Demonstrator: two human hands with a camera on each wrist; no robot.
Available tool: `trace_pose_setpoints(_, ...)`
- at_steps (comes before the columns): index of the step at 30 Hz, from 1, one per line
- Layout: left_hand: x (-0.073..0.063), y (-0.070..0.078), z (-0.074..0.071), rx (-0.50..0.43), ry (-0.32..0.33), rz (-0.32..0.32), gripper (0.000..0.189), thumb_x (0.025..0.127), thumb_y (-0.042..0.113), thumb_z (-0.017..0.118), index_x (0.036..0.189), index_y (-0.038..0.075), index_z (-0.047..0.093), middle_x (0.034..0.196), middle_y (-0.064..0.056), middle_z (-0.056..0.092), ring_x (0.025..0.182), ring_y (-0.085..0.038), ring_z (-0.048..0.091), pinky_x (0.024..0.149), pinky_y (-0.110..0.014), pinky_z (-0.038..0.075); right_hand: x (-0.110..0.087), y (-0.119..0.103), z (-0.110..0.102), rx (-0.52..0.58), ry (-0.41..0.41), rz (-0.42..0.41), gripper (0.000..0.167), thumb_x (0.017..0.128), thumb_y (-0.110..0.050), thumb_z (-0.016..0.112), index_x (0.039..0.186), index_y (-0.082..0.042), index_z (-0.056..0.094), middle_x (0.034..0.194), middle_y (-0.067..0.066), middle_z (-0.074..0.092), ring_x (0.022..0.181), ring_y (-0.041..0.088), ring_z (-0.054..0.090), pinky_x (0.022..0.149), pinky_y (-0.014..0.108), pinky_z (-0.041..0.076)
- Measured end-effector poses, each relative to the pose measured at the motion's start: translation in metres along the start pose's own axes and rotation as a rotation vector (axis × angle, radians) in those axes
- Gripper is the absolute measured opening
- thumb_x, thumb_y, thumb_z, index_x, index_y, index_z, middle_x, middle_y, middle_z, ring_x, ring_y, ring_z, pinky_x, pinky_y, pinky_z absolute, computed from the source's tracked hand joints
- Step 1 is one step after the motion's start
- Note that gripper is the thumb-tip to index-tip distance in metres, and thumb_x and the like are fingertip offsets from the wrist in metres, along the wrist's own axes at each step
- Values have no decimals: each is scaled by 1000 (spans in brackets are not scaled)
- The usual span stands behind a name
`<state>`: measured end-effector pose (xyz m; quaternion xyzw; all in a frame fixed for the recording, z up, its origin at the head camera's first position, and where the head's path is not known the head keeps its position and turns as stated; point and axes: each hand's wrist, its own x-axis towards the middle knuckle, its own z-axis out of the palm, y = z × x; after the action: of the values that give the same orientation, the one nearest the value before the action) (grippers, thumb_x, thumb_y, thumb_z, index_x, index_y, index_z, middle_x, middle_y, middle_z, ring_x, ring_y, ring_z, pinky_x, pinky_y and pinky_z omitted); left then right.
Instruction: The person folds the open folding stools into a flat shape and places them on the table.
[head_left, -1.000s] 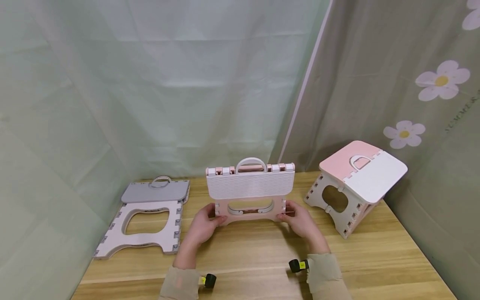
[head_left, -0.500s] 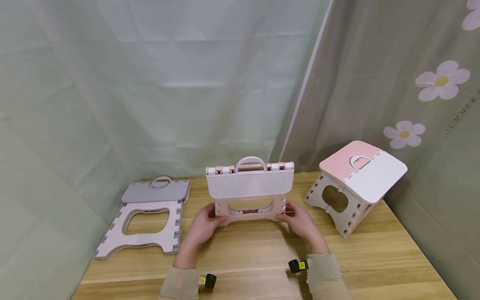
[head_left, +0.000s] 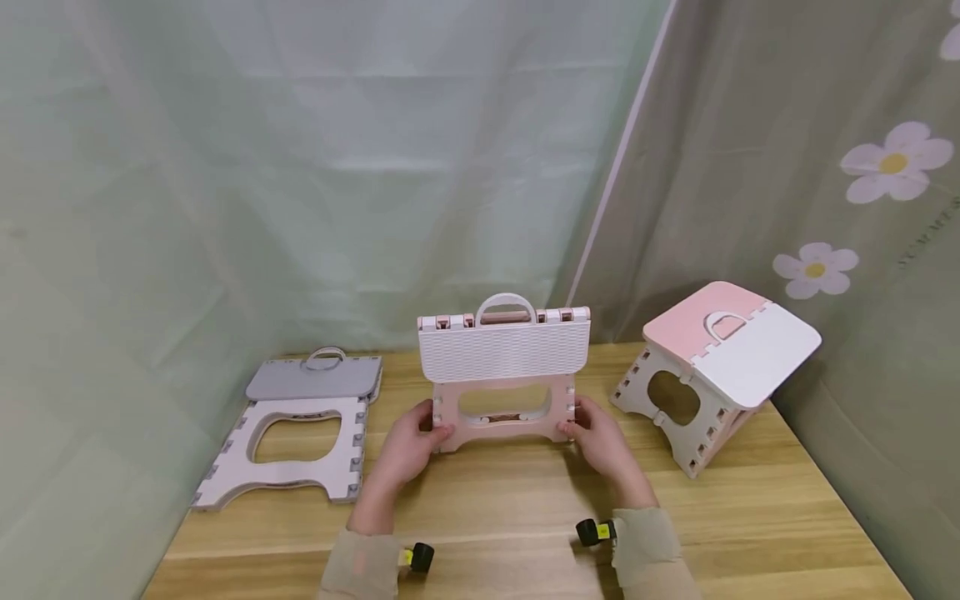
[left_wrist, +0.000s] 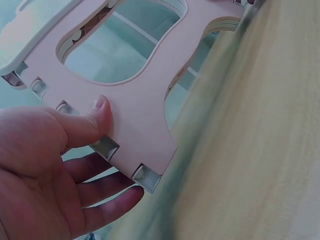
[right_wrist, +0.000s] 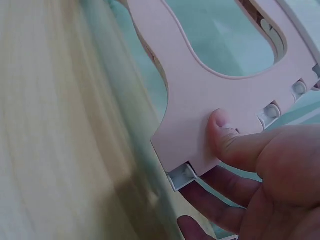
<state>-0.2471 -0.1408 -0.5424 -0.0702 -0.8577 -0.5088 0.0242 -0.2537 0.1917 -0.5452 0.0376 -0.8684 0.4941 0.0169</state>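
A folded pink and white step stool (head_left: 504, 350) stands upright in the middle of the table, its white handle loop on top. My left hand (head_left: 408, 443) grips the left leg edge low down, and my right hand (head_left: 600, 440) grips the right one. In the left wrist view the thumb (left_wrist: 102, 112) presses the pink face while the other fingers go behind the edge. The right wrist view shows the same hold, the right thumb (right_wrist: 220, 127) lying on the pink leg panel (right_wrist: 200, 95).
To the left a folded grey and white stool (head_left: 288, 479) lies flat on the wooden table (head_left: 517, 517). An unfolded pink and white stool (head_left: 757, 350) stands at the right. Curtains (head_left: 420, 167) hang close behind the table, and another flowered curtain (head_left: 750, 167) hangs on the right.
The held stool has tipped up to a more upright stance, its handle now higher in the head view. Both hands keep their hold. The head view has shifted slightly.
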Motion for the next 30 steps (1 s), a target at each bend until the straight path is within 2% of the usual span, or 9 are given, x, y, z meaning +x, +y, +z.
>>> trace_pose_setpoints(6, -6, 11, -9, -1, 5, 7, 41, 103, 21, 75, 137, 1, 65, 122, -13, 71, 108, -27, 63, 93, -45, 55, -7, -12, -6, 22, 0, -16, 39, 103, -9, 71, 140, -1, 62, 128, 20, 70, 118, 37, 66, 101, 53, 54)
trace_pose_setpoints(13, -18, 19, -29, -94, -53, 2, 38, 104, 14, 72, 138, -1, 65, 126, -15, 71, 114, -28, 66, 93, -37, 56, -19, -29, -10, 108, -42, -16, 39, 101, -8, 74, 138, -6, 63, 121, 19, 72, 105, 32, 69, 84, 39, 57)
trace_pose_setpoints(16, -25, 20, -37, -109, -61, -11, 39, 104, 12, 72, 139, -2, 64, 127, -15, 71, 114, -27, 67, 92, -34, 57, -25, -36, -11, 137, -91, -31, 37, 100, -8, 75, 135, -6, 63, 118, 17, 72, 102, 29, 69, 81, 36, 56)
trace_pose_setpoints(20, -38, 20, -43, -99, -54, -42, 39, 103, 12, 73, 138, -2, 63, 123, -13, 73, 106, -22, 69, 86, -30, 57, -38, -41, -9, 193, -172, -32, 37, 100, -9, 76, 133, -2, 61, 116, 16, 71, 100, 26, 67, 81, 35, 56)
trace_pose_setpoints(25, -51, 18, -50, -114, -52, -88, 37, 105, 12, 70, 137, -4, 61, 121, -15, 75, 97, -19, 72, 81, -30, 59, -50, -46, 0, 255, -225, 5, 41, 101, -14, 75, 136, 2, 59, 115, 15, 71, 99, 24, 65, 82, 36, 56)
trace_pose_setpoints(30, -57, 11, -54, -61, -36, -135, 36, 106, 19, 70, 133, -4, 63, 116, -13, 76, 93, -18, 71, 81, -33, 58, -52, -47, 12, 332, -289, 38, 42, 103, -14, 72, 136, 7, 56, 109, 13, 71, 93, 21, 67, 80, 33, 56)
